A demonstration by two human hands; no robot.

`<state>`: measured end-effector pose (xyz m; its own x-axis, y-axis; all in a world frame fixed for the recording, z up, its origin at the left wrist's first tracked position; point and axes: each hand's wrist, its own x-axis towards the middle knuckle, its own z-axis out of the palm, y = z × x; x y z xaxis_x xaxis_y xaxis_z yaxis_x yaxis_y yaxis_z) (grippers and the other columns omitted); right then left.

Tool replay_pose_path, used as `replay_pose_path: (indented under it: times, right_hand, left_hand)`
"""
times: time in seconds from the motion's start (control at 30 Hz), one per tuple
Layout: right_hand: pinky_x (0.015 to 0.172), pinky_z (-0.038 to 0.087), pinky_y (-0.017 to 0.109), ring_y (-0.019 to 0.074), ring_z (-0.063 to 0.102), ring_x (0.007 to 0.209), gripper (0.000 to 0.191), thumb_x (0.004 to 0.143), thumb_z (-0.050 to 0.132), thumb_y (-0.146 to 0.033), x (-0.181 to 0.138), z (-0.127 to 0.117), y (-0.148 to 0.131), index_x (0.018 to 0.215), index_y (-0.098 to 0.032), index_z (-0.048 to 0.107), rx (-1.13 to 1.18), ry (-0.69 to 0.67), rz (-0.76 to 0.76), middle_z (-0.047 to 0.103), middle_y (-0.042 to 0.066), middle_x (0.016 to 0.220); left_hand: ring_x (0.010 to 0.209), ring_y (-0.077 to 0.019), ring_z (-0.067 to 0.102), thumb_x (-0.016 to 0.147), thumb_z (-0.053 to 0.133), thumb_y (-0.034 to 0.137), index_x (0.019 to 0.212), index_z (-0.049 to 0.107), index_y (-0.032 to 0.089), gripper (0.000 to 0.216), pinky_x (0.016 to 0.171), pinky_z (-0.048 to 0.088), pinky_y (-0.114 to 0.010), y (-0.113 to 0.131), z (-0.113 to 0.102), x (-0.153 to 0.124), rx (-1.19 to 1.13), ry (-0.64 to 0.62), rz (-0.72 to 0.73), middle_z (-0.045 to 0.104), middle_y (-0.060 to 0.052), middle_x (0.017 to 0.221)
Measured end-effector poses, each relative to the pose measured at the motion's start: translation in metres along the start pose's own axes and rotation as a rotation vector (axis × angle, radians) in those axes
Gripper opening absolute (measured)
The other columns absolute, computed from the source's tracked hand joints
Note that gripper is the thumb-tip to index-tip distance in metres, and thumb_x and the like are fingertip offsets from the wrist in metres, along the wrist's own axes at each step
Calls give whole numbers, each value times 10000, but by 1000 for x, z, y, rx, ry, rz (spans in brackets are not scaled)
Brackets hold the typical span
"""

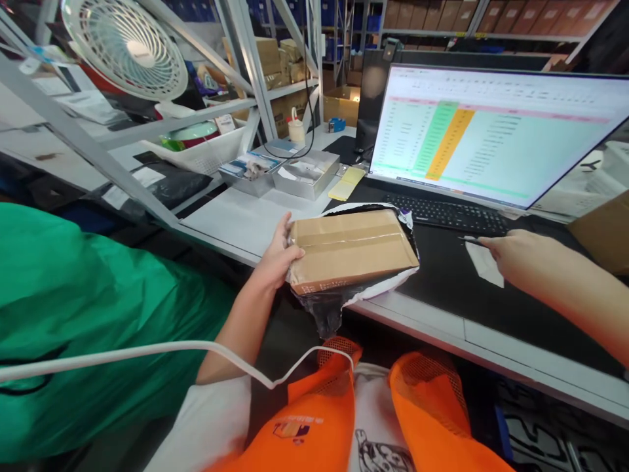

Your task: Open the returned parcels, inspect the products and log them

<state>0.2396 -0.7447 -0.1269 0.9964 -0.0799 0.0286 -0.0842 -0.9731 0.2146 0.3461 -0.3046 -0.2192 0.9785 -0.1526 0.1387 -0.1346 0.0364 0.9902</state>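
My left hand [275,257] grips the left end of a flat brown cardboard box [350,248] sealed with tape. The box lies half out of a torn black plastic mailer bag [328,305] at the front edge of the desk. My right hand [511,254] reaches over the black desk mat, fingers pinched on a thin black pen [470,241] just above a small white paper slip [485,263]. A black keyboard [445,214] sits just beyond both hands.
A wide monitor [496,134] showing a spreadsheet stands behind the keyboard. Two metal trays [305,174] and yellow sticky notes [346,183] lie at the left on the white table. A white fan [125,46] and shelving rise at the left. A green bag [73,314] sits beside me.
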Motion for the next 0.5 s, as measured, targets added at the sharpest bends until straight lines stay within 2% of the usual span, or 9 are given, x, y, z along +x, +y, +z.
replay_pose_path:
  times: [0.07, 0.1, 0.17, 0.23, 0.3, 0.37, 0.43, 0.5]
  right_hand:
    - [701, 424, 424, 283, 712, 906, 443, 1014, 432, -138, 4, 30, 28, 1364, -74, 695, 61, -36, 53, 713, 240, 971]
    - [733, 452, 405, 289, 716, 923, 424, 1001, 473, -113, 5, 44, 34, 1352, -69, 706, 96, -63, 53, 716, 252, 1000]
    - [801, 496, 371, 281, 723, 942, 391, 986, 500, -74, 8, 68, 30, 1297, -55, 738, 164, -129, -2, 721, 257, 1053]
    - [850, 526, 364, 273, 728, 945, 356, 978, 525, -76, 12, 79, 14, 1242, -73, 763, 215, -169, -60, 727, 233, 1075]
    - [912, 541, 390, 278, 723, 991, 353, 989, 531, -123, 17, 75, -7, 1268, -113, 748, 297, -105, -138, 719, 202, 1135]
    - [990, 531, 434, 298, 691, 1098, 377, 1013, 521, -206, 21, 60, -29, 1336, -131, 699, 426, 42, -188, 687, 181, 1234]
    - [1053, 502, 440, 300, 638, 1204, 426, 1044, 482, -309, 26, 41, -50, 1393, -130, 648, 586, 205, -236, 644, 163, 1323]
    - [1072, 486, 420, 289, 612, 1237, 479, 1046, 477, -398, 30, 26, -69, 1423, -135, 612, 714, 281, -282, 616, 152, 1364]
  left_hand:
    - [1535, -360, 306, 644, 748, 295, 1615, 330, 280, 1057, 1294, 231, -489, 19, -4, 12, 318, -19, 153, 323, -84, 1657]
    - [1541, -370, 287, 666, 780, 327, 1587, 400, 263, 998, 1303, 193, -496, 31, -2, 20, 477, -66, 237, 344, -89, 1649]
    - [1513, -386, 332, 716, 802, 418, 1519, 518, 239, 870, 1292, 200, -503, 57, 12, 39, 720, -255, 345, 426, -95, 1609]
    - [1414, -389, 468, 747, 789, 486, 1477, 579, 244, 797, 1234, 306, -488, 80, 34, 59, 864, -492, 339, 535, -94, 1534]
    - [1262, -377, 593, 730, 801, 519, 1444, 619, 271, 777, 1136, 408, -453, 98, 59, 79, 975, -680, 288, 639, -88, 1421]
    - [1106, -359, 662, 673, 837, 537, 1394, 662, 296, 780, 1038, 460, -418, 109, 79, 94, 1087, -784, 267, 720, -79, 1264]
    - [1000, -348, 683, 614, 867, 513, 1363, 681, 304, 800, 976, 474, -398, 114, 93, 105, 1203, -823, 264, 753, -74, 1129]
    - [979, -365, 685, 571, 880, 443, 1385, 662, 291, 856, 956, 468, -398, 116, 103, 109, 1292, -819, 237, 759, -84, 1064]
